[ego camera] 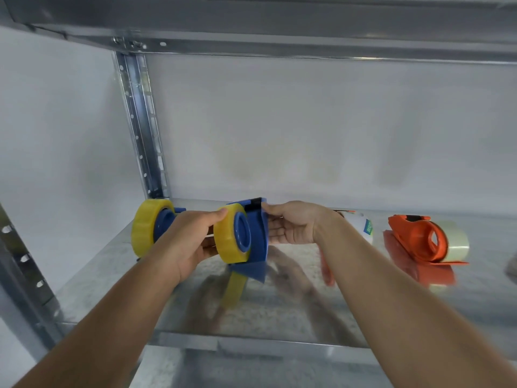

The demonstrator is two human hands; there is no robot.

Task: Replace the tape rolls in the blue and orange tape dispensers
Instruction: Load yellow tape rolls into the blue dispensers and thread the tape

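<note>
- A person is reaching both arms into a shiny metal shelf (279, 312).
- The left hand (188, 242) is holding a yellow tape roll (227, 242). Its thumb is pressing on top of the roll and its fingers are curling under it, so this grip is closing round the roll.
- That yellow roll is sitting on the round hub of a blue tape dispenser (258, 236), which both hands are holding up just above the shelf.
- The right hand (291, 224) is holding the blue dispenser from its right side. The thumb is lying along the top edge and the fingers are tucking in behind, so this grip is pinching the dispenser.
- A loose strip of yellow tape (234, 289) is hanging down from under the roll toward the shelf.
- A second blue dispenser with a yellow roll (145, 226) is standing on the shelf just to the left, partly behind the left hand.
- An orange tape dispenser (414, 239) is lying on the shelf well to the right, with a clear tape roll (454, 242) in it.
- A white roll with a green label (361, 224) is peeking out behind the right wrist.
</note>
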